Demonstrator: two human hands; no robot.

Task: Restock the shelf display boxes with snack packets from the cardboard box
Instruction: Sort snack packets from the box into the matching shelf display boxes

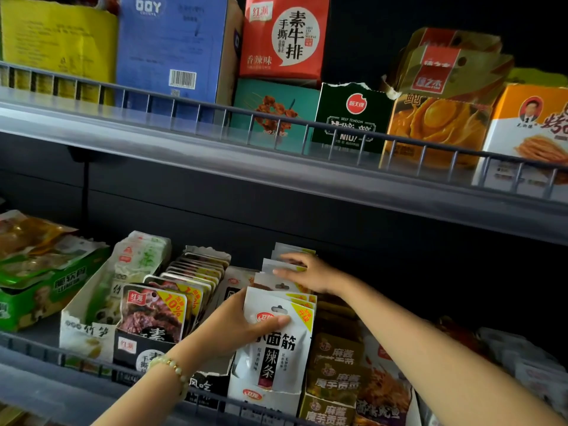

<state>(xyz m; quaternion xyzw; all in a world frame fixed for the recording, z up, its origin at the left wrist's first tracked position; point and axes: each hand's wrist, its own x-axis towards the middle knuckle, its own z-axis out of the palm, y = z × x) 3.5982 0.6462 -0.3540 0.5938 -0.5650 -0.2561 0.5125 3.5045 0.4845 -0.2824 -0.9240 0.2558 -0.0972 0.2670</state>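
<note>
Here: white torn-top cardboard display box (265, 395) holding white snack packets (278, 353) reading 面筋 辣条; left hand (246, 329) grips nearest, right hand (310, 272) flat-fingered on farthest.

A grey upper shelf (215, 155) runs slantwise across the view above a grey lower shelf (46, 385), each fronted by a low wire rail (276, 118). Behind them stands a dark back panel (184, 204), black with shadow toward the upper right.

Left hand (246, 325) and right hand (309, 272) on white snack packets (278, 352)
</note>
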